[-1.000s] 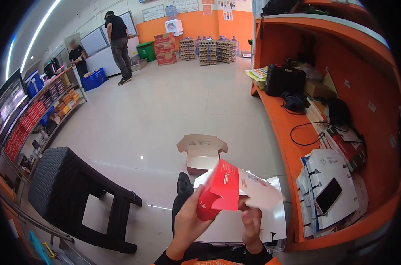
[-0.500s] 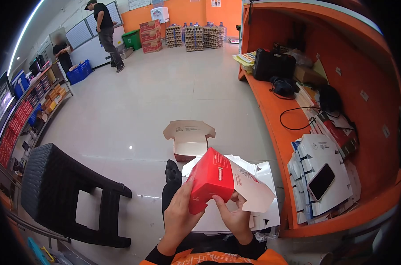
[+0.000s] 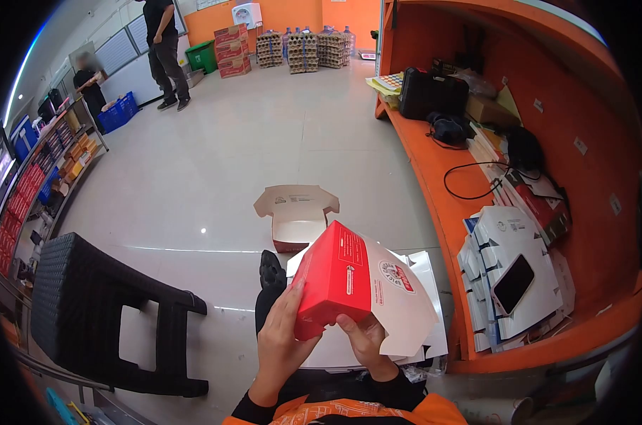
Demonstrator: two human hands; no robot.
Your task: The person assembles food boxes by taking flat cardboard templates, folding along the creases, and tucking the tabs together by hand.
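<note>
Around the red-and-white folding-card box [image 3: 339, 283], held at an angle low in the centre of view: both bare hands on it. L grip [image 3: 282, 343] approx half closed, fingers flat along the box's L wall, holding it. R grip [image 3: 363, 341] partly closed at the near lower edge, thumb on the red face, other fingers hidden behind the card, so can't tell how far they curl. White printed lid flap [image 3: 402, 301] sticks out to the box's R, unfolded.

Directly under box: pile of flat white card blanks [image 3: 431, 336]; support hidden. Beyond box, on floor: open brown-and-white card carton [image 3: 300, 228], lid up. Well L of box: black woven-texture plastic stool [image 3: 73, 290]. R of box: long orange worktop [image 3: 423, 166] w/ stack of flat white cut card [image 3: 537, 308], black-screen smartphone [image 3: 513, 283] on top. Far beyond box, upper L: 2 ppl in dark clothes [image 3: 167, 57], standing.
</note>
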